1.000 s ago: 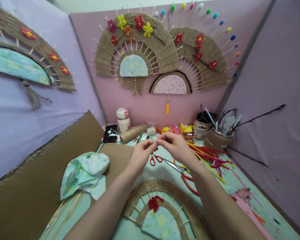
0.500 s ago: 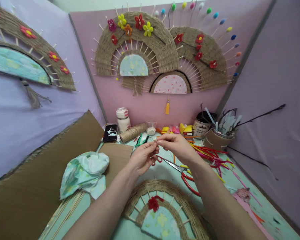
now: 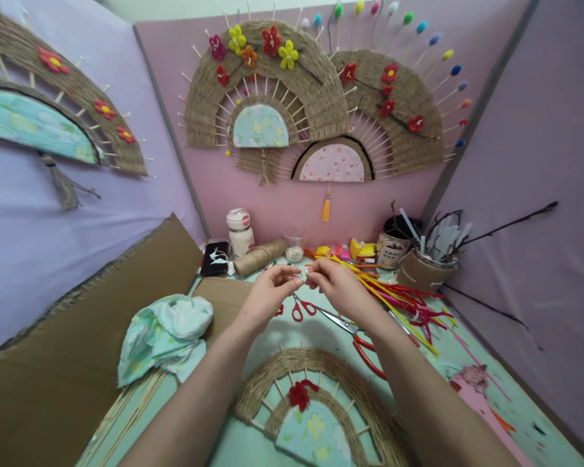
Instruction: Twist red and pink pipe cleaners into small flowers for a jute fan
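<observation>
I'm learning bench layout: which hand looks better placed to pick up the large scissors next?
Probably the right hand: it is nearer the large scissors, whose handles lie toward its side. The left hand is farther off, with the small scissors between.

- A white bottle (image 3: 240,237) stands behind the left grip (image 3: 271,292), a bit left.
- Big brown cardboard (image 3: 102,331) sits far left of the left grip.
- A brown pot (image 3: 420,275) of sticks (image 3: 440,243) stands right of the right grip (image 3: 338,282).
- A fan (image 3: 328,104) with flowers (image 3: 271,41) hangs on the pink wall (image 3: 272,204), beyond the grips.
</observation>
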A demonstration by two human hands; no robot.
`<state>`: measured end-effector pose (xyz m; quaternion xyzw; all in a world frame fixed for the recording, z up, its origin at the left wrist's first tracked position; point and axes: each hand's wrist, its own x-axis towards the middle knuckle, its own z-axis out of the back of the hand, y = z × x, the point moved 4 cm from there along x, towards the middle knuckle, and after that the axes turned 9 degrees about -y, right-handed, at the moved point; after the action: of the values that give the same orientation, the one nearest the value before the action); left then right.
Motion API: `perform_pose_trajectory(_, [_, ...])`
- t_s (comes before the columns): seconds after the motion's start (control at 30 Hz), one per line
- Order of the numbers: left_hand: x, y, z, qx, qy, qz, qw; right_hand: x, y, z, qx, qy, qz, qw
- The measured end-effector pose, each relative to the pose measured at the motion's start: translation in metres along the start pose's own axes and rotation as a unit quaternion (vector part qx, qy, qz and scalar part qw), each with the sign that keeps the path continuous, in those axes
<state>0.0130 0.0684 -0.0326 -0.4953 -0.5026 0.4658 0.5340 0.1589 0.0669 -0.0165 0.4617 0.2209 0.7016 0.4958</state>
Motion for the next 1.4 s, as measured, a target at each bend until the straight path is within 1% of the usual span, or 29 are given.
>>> perform_pose_trajectory(0.1, [0.003,-0.003,0.002,0.032,0.021,-0.048,0.998,-0.002,0.001,-0.003,-0.039,0.017,0.013,0.999])
perform_pose_trajectory(0.17, [0.004,-0.004,0.001,0.050,0.040,-0.067,0.996,-0.003,0.001,-0.004,-0.036,0.023,0.016,0.999])
perform_pose_trajectory(0.37, [0.004,-0.002,0.001,0.039,0.074,-0.078,0.993,-0.004,-0.009,-0.009,0.065,0.033,-0.018,0.997])
perform_pose_trajectory(0.47, [0.003,-0.003,-0.002,0.029,0.114,-0.088,0.989,-0.004,-0.008,-0.010,0.087,0.043,-0.032,0.995])
perform_pose_trajectory(0.53, [0.001,-0.004,-0.002,0.044,0.122,-0.099,0.987,-0.005,-0.007,-0.010,0.101,0.053,-0.046,0.992])
perform_pose_trajectory(0.63, [0.001,-0.006,0.000,0.098,0.096,-0.123,0.983,-0.006,-0.004,-0.009,0.132,0.072,-0.065,0.986])
perform_pose_trajectory(0.73, [-0.001,-0.008,0.001,0.131,0.080,-0.129,0.980,-0.006,0.000,-0.007,0.161,0.082,-0.072,0.981])
perform_pose_trajectory(0.87, [-0.002,-0.014,0.002,0.122,0.056,-0.127,0.983,-0.006,0.002,-0.006,0.190,0.087,-0.074,0.975])
perform_pose_trajectory(0.93, [-0.002,-0.016,0.003,0.105,0.033,-0.116,0.987,-0.005,0.003,-0.006,0.190,0.085,-0.070,0.976])
perform_pose_trajectory(1.0, [-0.001,-0.016,0.004,0.089,-0.004,-0.093,0.992,-0.004,0.003,-0.005,0.168,0.077,-0.057,0.981])
perform_pose_trajectory(1.1, [0.001,-0.012,0.007,0.068,-0.044,-0.058,0.995,-0.003,0.006,0.000,0.086,0.048,-0.014,0.995])
perform_pose_trajectory(1.2, [0.002,-0.011,0.007,0.057,-0.049,-0.051,0.996,-0.002,0.010,0.003,0.018,0.027,0.029,0.999])
perform_pose_trajectory(1.4, [0.000,-0.011,0.004,0.065,-0.043,-0.054,0.996,-0.003,0.012,0.001,-0.033,0.015,0.067,0.997])
